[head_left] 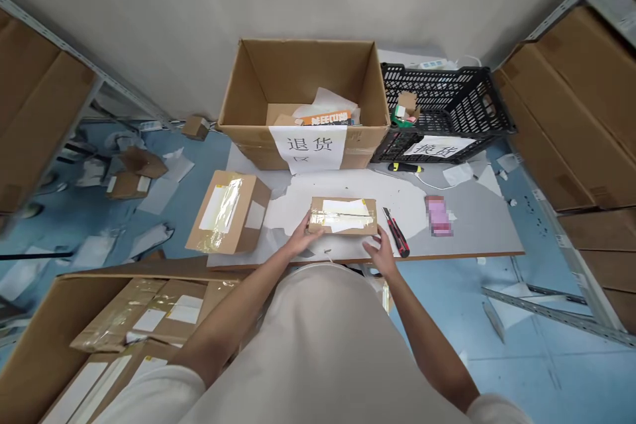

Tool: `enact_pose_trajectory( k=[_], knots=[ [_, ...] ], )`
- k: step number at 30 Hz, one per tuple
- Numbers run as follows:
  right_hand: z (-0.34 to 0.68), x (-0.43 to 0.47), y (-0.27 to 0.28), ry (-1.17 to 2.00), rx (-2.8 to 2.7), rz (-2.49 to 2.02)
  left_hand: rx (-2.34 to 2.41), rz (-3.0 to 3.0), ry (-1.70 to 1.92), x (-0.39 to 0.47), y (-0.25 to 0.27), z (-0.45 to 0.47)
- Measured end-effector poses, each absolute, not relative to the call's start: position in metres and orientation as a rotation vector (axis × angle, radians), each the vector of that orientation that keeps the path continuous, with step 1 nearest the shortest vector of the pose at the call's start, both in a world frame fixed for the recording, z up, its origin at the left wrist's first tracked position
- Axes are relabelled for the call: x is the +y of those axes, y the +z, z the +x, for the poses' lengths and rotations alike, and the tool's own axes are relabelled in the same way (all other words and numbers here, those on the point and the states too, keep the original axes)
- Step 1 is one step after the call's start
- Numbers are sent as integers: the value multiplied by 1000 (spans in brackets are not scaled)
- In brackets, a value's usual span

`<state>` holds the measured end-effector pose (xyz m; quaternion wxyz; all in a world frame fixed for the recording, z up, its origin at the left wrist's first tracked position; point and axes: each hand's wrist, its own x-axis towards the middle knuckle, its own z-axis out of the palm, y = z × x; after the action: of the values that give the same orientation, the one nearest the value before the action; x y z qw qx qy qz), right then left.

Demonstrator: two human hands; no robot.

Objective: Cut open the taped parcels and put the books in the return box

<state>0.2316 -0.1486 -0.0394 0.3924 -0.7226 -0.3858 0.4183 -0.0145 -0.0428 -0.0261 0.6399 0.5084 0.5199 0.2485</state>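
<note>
A small taped cardboard box [317,218] with a white label lies at the front of the table, between my hands. My left hand [302,239] grips its left end, and my right hand [381,254] holds the lower right corner. Just right of the box is a red and black utility knife [396,233], lying at a slant. A larger taped cardboard box [254,215] stands to the left of my left hand.
Behind stand an open carton [248,139] with a white sign and a black plastic crate [477,132]. A yellow and black tool [405,167] lies before the crate; a pink pixelated item [439,217] is at right. A big carton [74,308] of parcels stands front left.
</note>
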Motion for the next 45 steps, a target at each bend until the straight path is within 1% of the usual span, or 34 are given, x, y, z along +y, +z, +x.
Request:
enact_pose_trajectory(
  k=[4, 7, 10, 13, 17, 21, 26, 30, 36, 41, 45],
  knots=[
    [230, -162, -59, 1116, -1003, -1854, 1254, 1249, 552, -57, -50, -18],
    [237, -157, -65, 1143, -1032, -1843, 1256, 1245, 530, -59, -61, -23],
    [245, -149, -69, 1175, -1058, -1831, 1236, 1231, 585, -57, -67, -23],
    [250, -142, -69, 1156, -1084, -1821, 1267, 1263, 622, -56, -67, -24],
    [256, -129, -53, 1041, -1139, -1808, 1359, 1367, 642, -55, -57, -30],
    [261, -108, -38, 970, -1159, -1910, 1468, 1404, 639, -49, -53, -30],
    [263, -89, -42, 1010, -1167, -2022, 1528, 1378, 611, -39, -61, -18],
    [269, -92, -56, 1066, -1158, -1904, 1464, 1299, 661, -43, -70, -21],
    [277, -117, -75, 1179, -1161, -1825, 1405, 1206, 594, -66, -79, -38],
    [270, -128, -85, 1262, -1249, -1860, 1376, 1148, 589, -74, -78, -32],
    [269, -128, -76, 1229, -1264, -1828, 1376, 1126, 643, -73, -65, -29]
  ],
)
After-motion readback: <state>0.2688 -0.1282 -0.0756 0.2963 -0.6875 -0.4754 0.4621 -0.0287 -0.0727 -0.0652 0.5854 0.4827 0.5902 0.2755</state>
